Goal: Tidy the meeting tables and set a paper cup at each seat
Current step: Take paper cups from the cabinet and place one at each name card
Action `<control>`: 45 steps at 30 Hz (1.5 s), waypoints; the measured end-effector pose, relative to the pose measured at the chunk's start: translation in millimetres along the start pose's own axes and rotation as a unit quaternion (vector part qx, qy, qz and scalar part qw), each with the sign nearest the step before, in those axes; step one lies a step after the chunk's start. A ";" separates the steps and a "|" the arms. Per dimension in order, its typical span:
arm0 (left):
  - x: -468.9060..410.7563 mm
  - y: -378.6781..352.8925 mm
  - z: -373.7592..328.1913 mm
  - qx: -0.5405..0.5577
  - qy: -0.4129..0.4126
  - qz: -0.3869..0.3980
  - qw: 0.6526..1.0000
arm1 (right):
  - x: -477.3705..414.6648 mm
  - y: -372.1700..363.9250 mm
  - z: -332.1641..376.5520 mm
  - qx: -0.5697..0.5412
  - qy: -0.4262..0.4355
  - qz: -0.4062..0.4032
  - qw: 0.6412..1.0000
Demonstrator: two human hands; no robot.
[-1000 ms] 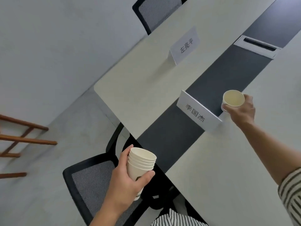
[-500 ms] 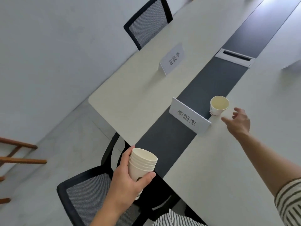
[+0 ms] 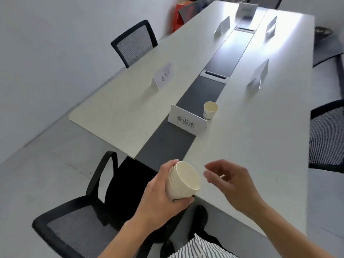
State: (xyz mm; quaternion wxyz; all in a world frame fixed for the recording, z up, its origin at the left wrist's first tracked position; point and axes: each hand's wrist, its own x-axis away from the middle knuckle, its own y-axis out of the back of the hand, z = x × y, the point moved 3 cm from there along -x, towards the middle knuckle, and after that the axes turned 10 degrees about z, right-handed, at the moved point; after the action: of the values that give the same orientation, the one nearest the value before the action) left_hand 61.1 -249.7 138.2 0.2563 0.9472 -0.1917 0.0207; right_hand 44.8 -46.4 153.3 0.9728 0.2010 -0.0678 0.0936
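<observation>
- Done so far: 1 paper cup (image 3: 210,110) stands on the surface (image 3: 251,146), well ahead of both hands, just beside the nearest name card (image 3: 186,122), on its right end
- Left to do, as I judge it: the left-side card (image 3: 164,75), ahead & left of the left hand, has no cup by it
- Same for the right-side card (image 3: 259,74), ahead of the right hand, & for the far-left card (image 3: 223,25) & far-right card (image 3: 270,27), so approx 4 seats to go, early in the job
- Tidying part: can't judge from this view
- Left hand (image 3: 160,196) grips the stack of cups (image 3: 183,180) round its lower half, at the near end of the surface
- Right hand (image 3: 229,179) holds nothing: fingers loosely curled, thumb & forefinger apart, just right of the stack's rim, not touching it
- Stack's long axis is tilted: mouth points up & toward the right hand, base sits in the left palm
- Set cup is upright, mouth up, axis vertical
- Next, prob: right hand pinches the top rim & peels 1 cup off while the left hand keeps the rest from sliding out with it
</observation>
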 end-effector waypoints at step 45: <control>-131.4 -526.0 -251.3 -0.090 -0.119 0.329 0.932 | 401.4 401.4 -296.3 0.046 -0.113 -0.499 0.858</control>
State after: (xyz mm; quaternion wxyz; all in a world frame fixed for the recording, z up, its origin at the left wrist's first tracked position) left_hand 150.9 338.9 87.0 0.2949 0.7993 -0.5229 -0.0264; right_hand 379.4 497.3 103.6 0.8645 0.2613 -0.0638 -0.4247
